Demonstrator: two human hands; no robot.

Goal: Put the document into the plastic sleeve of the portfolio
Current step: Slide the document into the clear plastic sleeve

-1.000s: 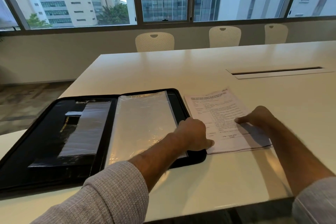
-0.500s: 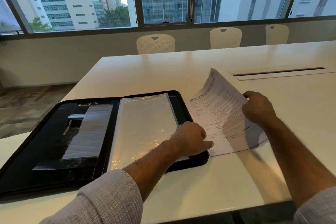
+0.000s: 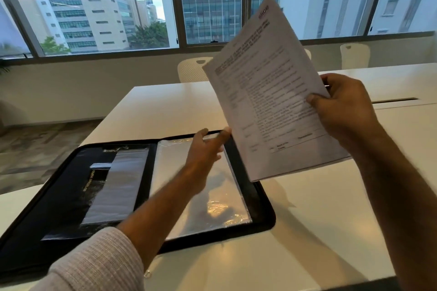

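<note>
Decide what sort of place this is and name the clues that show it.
Probably an office meeting room: a long white table with a cable slot, matching chairs along its far side, and wide windows facing office blocks.

An open portfolio [image 3: 264,215] lies flat on the tabletop [image 3: 319,231], toward its near left. The plastic sleeve [image 3: 212,210] lies in the portfolio's right half; a smaller pocket [image 3: 118,186] sits in the left half. The document [image 3: 269,101] is up off the tabletop, tilted, to the right of and above the portfolio's far right corner. The right hand [image 3: 343,106] is at the document's right edge, thumb on the near face. The left hand [image 3: 205,146] is above the sleeve's far end, just left of the document's lower left edge. A slot [image 3: 395,100] lies in the tabletop far right. Chairs [image 3: 192,71] stand behind the tabletop's far edge, with windows [image 3: 210,14] beyond them.
</note>
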